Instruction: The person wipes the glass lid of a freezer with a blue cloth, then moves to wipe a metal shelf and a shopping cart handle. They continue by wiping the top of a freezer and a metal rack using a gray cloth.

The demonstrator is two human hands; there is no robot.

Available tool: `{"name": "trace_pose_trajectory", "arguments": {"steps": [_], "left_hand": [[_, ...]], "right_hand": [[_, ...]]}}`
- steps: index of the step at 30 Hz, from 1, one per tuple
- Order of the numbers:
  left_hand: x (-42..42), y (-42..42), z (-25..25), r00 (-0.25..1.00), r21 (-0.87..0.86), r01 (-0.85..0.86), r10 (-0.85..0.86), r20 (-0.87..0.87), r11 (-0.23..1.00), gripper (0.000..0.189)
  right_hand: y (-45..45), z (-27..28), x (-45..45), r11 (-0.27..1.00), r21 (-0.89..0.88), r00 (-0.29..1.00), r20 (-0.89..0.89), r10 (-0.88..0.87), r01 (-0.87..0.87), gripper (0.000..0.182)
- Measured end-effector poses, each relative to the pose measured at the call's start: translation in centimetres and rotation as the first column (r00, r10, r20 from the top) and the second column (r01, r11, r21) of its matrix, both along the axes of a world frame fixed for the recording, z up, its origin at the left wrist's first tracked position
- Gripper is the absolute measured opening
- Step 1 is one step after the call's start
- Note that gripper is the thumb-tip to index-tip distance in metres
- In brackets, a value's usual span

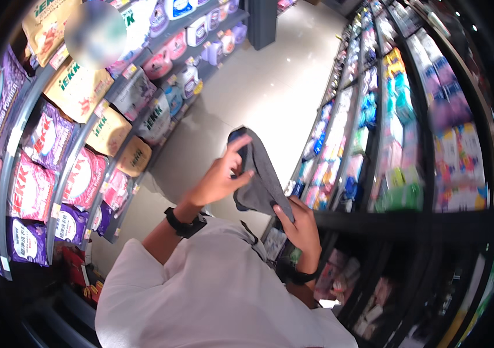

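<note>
A folded grey cloth (262,178) with a darker edge hangs in front of my body, over the aisle floor. My right hand (301,226) grips its lower right end, the thumb lying on top of the fabric. At the cloth's upper left is my left hand (223,176), its index finger extended along the dark edge and its thumb apart over the grey surface. Whether the left fingers pinch the fabric cannot be made out. Both wrists wear black bands.
Shelves on the left hold bags of washing powder (34,187) and detergent bottles (177,45). The right-hand shelves carry packaged goods, among them a green pack (403,198). A pale tiled floor (273,91) runs between them, with a dark pillar (262,24) beyond.
</note>
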State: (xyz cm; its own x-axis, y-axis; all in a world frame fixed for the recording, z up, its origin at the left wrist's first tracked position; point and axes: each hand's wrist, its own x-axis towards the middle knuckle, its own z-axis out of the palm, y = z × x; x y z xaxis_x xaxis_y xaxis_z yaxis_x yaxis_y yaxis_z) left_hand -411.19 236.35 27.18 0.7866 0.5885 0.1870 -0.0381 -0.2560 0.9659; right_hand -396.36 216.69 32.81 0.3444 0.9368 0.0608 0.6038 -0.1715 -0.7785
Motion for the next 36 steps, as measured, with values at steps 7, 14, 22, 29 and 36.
{"name": "trace_pose_trajectory", "arguments": {"steps": [7, 14, 22, 29, 36], "left_hand": [[6.8, 11.0, -3.2, 0.994, 0.069, 0.103, -0.101, -0.034, 0.992, 0.036], [16.2, 24.2, -3.8, 0.999, 0.114, -0.017, 0.022, -0.041, 0.993, 0.046], [31.3, 40.6, -1.4, 0.865, 0.217, 0.3, -0.169, -0.472, 0.929, 0.037], [43.4, 52.9, -1.2, 0.832, -0.121, 0.254, -0.281, -0.478, 0.96, 0.036], [57.6, 70.3, -5.0, 0.959, 0.102, 0.004, 0.025, -0.284, 0.995, 0.03]], "right_hand": [[12.8, 0.8, 5.5, 0.982, -0.185, 0.987, -0.147, -0.063, 0.035, 0.026], [25.0, -3.1, 18.3, 0.968, -0.245, 0.999, 0.008, -0.052, 0.053, 0.037], [42.4, -3.0, 36.4, 0.999, 0.047, 0.983, 0.182, -0.007, -0.002, 0.025], [56.2, -0.1, 48.3, 0.984, 0.125, 0.991, 0.062, 0.117, -0.124, 0.03], [68.9, -2.2, 59.7, 0.98, -0.193, 0.993, 0.113, -0.029, 0.051, 0.023]]}}
